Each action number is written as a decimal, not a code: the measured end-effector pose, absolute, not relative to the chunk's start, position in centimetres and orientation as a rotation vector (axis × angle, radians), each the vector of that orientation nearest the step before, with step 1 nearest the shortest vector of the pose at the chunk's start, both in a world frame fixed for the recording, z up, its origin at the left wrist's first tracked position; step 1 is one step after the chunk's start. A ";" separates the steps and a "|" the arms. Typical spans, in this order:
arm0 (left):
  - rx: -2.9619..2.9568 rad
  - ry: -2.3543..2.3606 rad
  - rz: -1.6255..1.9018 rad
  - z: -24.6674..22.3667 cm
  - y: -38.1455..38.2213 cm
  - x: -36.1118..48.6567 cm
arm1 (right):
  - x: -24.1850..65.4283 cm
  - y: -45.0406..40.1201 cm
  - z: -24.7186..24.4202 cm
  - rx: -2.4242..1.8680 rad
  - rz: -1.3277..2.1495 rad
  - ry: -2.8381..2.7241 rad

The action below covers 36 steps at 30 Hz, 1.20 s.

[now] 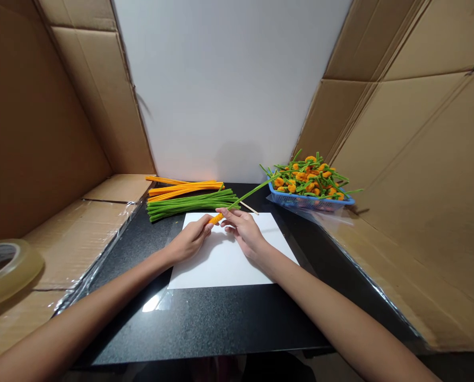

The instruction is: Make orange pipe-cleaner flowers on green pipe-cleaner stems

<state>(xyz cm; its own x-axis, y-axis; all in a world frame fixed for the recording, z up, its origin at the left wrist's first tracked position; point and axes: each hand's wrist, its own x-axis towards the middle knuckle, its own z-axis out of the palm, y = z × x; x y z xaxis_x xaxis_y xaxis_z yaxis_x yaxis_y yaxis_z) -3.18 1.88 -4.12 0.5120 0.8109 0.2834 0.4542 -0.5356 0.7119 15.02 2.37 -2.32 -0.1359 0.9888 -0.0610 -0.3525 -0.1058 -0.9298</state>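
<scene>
Straight green chenille stem, slanting upward to the right, held in the air. Tight orange chenille coil wound around lower end; fuzzy fibres, turns closely packed.

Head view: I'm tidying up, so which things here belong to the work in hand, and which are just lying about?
In use: left hand, right hand, coiled pipe cleaner, green pipe cleaners, orange pipe cleaners, blue basket, white paper, wooden stick.
Lying about: tape roll, cardboard panels.

From where I stand, no writing, label, brand or number can be read anywhere: not on the sheet of white paper, the roll of tape, the blue basket or the cardboard lining the sides.
</scene>
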 end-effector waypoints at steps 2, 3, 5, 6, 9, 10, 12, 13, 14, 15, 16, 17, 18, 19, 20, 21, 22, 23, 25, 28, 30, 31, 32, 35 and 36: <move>2.190 1.022 0.814 -4.1 1.9 -3.2 | 14.9 2.2 -2.3 -0.931 1.531 -0.972; 2.187 1.023 0.816 -4.1 1.9 -3.2 | 14.9 2.2 -2.2 -0.925 1.529 -0.963; 2.179 1.028 0.828 -4.2 2.0 -3.3 | 15.0 2.2 -2.0 -0.901 1.496 -0.932; 2.178 1.031 0.834 -4.2 2.1 -3.3 | 15.1 2.3 -1.9 -0.890 1.469 -0.920; 2.183 1.038 0.835 -4.4 2.2 -3.3 | 15.4 2.4 -1.7 -0.895 1.410 -0.926; 2.184 1.040 0.834 -4.4 2.3 -3.3 | 15.4 2.4 -1.7 -0.907 1.407 -0.941; 2.189 1.046 0.834 -4.6 2.3 -3.3 | 15.3 2.3 -1.8 -0.929 1.422 -0.963; 2.193 1.050 0.832 -4.6 2.3 -3.3 | 15.2 2.3 -1.9 -0.935 1.436 -0.969; 2.199 1.052 0.830 -4.6 2.3 -3.3 | 15.1 2.2 -2.0 -0.938 1.452 -0.973; 2.205 1.052 0.827 -4.6 2.2 -3.3 | 15.0 2.1 -2.1 -0.938 1.467 -0.974; 2.209 1.054 0.828 -4.5 2.2 -3.3 | 14.9 2.1 -2.1 -0.935 1.475 -0.973; 2.211 1.057 0.833 -4.4 2.2 -3.2 | 15.0 2.1 -2.2 -0.931 1.477 -0.969; 2.207 1.065 0.845 -4.3 2.1 -3.2 | 15.0 2.2 -2.2 -0.927 1.469 -0.957; 2.196 1.082 0.865 -4.2 2.2 -3.2 | 15.2 2.4 -2.3 -0.924 1.454 -0.937; 2.176 1.105 0.892 -4.2 2.2 -3.2 | 15.4 2.6 -2.3 -0.924 1.436 -0.907; 2.141 1.128 0.924 -4.2 2.3 -3.3 | 15.7 2.9 -2.3 -0.930 1.415 -0.868; 2.090 1.142 0.956 -4.2 2.5 -3.3 | 16.0 3.2 -2.3 -0.942 1.390 -0.820; 2.023 1.143 0.986 -4.3 2.7 -3.5 | 16.4 3.6 -2.3 -0.955 1.361 -0.773; 1.867 1.117 1.030 -4.6 3.4 -3.8 | 17.1 4.2 -2.3 -0.971 1.295 -0.696; 1.676 1.105 1.066 -4.6 4.2 -4.3 | 17.9 5.0 -2.1 -0.982 1.205 -0.644; 1.601 1.113 1.105 -4.4 4.6 -4.7 | 18.2 5.3 -2.0 -0.989 1.183 -0.632; 1.572 1.108 1.126 -4.2 4.7 -4.8 | 18.3 5.3 -2.0 -0.995 1.183 -0.629; 1.543 1.101 1.150 -3.9 4.8 -5.0 | 18.3 5.3 -2.0 -1.004 1.194 -0.630; 1.436 1.102 1.225 -3.3 4.8 -5.2 | 18.2 5.2 -2.2 -1.040 1.262 -0.687; 1.402 1.113 1.242 -3.1 4.7 -5.2 | 18.1 5.0 -2.3 -1.050 1.296 -0.731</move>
